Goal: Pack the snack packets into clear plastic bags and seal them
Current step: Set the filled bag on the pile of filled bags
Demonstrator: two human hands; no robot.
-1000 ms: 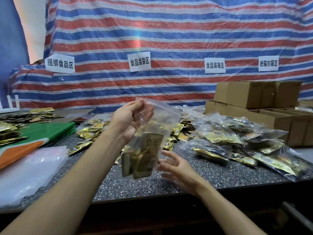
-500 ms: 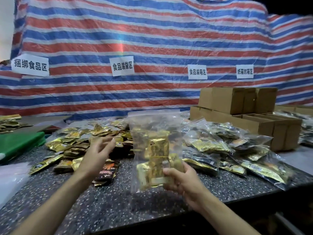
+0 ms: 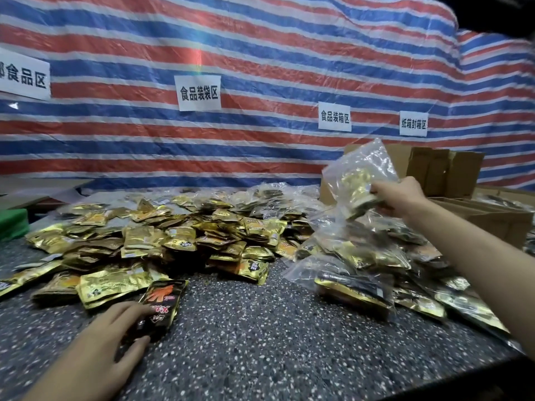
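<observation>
My right hand [image 3: 401, 195] grips a clear plastic bag [image 3: 354, 172] filled with gold snack packets, held in the air above the heap of filled clear bags [image 3: 362, 264] on the right of the table. My left hand [image 3: 115, 337] is low at the near left, its straight fingers lying on the near end of a black packet with orange print [image 3: 163, 303], thumb spread below it. That packet lies flat at the front edge of a wide pile of loose gold packets [image 3: 173, 235].
The speckled dark table [image 3: 260, 342] runs to a near edge at the bottom right. Brown cardboard boxes [image 3: 445, 172] stand at the back right behind the bags. A green object [image 3: 11, 224] sits at the far left. A striped tarp with paper signs [image 3: 199, 92] backs the table.
My right hand has carried the filled bag from the middle up and to the right, over the heap of bags. My left hand dropped onto the black packet. The view turned left.
</observation>
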